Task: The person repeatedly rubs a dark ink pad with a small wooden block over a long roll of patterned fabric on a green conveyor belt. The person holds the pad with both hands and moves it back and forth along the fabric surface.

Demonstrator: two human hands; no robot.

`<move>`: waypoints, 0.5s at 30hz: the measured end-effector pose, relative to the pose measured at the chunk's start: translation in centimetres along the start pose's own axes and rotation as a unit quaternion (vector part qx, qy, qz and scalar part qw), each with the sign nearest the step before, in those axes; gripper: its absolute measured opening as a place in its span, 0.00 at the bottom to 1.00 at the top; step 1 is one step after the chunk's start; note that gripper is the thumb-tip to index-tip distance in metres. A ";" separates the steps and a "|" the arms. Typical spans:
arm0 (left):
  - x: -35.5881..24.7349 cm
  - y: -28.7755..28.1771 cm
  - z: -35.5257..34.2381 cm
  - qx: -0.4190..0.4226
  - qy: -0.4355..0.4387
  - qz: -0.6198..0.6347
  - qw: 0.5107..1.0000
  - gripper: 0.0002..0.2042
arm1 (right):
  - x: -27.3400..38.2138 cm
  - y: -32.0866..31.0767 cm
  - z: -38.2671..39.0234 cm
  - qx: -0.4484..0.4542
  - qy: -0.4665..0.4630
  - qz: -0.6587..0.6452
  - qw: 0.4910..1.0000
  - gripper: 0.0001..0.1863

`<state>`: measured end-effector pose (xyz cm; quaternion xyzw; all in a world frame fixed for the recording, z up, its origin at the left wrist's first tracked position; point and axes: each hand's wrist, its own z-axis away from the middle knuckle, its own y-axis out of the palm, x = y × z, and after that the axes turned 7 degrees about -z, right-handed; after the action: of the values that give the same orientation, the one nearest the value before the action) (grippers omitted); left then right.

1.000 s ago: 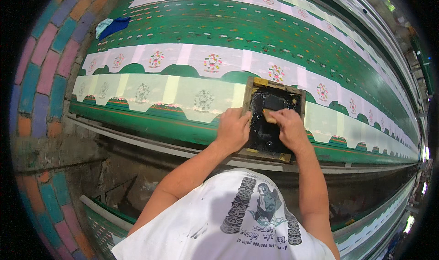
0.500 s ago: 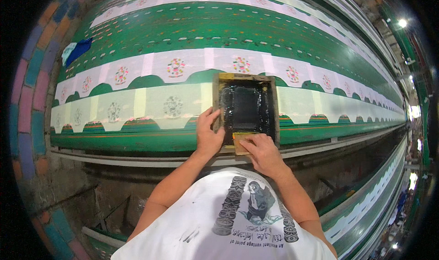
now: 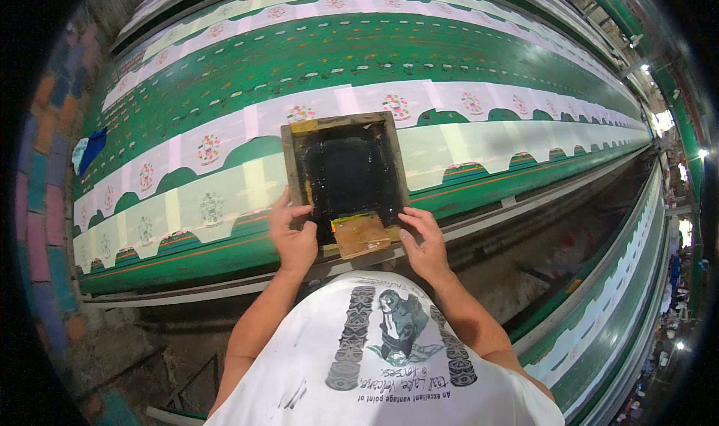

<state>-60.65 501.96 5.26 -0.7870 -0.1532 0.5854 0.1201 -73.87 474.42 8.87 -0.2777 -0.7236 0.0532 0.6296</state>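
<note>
Closest to my head camera is the wearer's white shirt (image 3: 378, 351) with its dark printed figure, and two bare forearms reach away from it. I see the left hand (image 3: 293, 235) beside the lower left side of a wooden frame (image 3: 400, 156), open, its fingers loosely bent and the thumb parted from them; I cannot tell how firmly it touches the rim. The right hand (image 3: 425, 239) is open too, at the frame's lower right, thumb and fingers apart; contact there is unclear to me. Between the hands, a flat tan block (image 3: 359, 234) with a yellow-stained edge lies at the frame's near end, and beyond it the frame's inner area (image 3: 350, 168) is dark and glossy. The frame sits across a pale yellowish cloth strip (image 3: 479, 145), scalloped along its near edge. Past that I make out a pinkish strip (image 3: 247, 130) with colourful round prints, then the stained green table (image 3: 314, 59), a dark blue cloth (image 3: 93, 149) at its left end, and more printed strips farther off.
</note>
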 end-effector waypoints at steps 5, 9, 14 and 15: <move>-2.2 8.7 1.4 -0.010 0.017 0.011 1.000 0.16 | -4.0 -7.1 -0.6 -0.014 -0.011 0.017 1.000 0.21; -4.2 14.3 2.5 -0.016 -0.021 0.014 1.000 0.15 | -6.5 -11.9 -1.1 -0.010 -0.051 0.079 0.995 0.20; -5.0 17.8 2.8 -0.009 -0.032 0.018 0.999 0.14 | -6.4 -15.1 -1.9 0.075 -0.137 0.119 0.981 0.19; -5.3 18.0 2.8 -0.006 -0.031 0.019 0.999 0.14 | -6.2 -15.2 -2.3 0.098 -0.163 0.120 0.974 0.21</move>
<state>-62.96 483.30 2.46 -0.7721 -0.1459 0.6105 0.0993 -76.50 458.11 10.38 -0.2870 -0.7695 0.2434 0.5160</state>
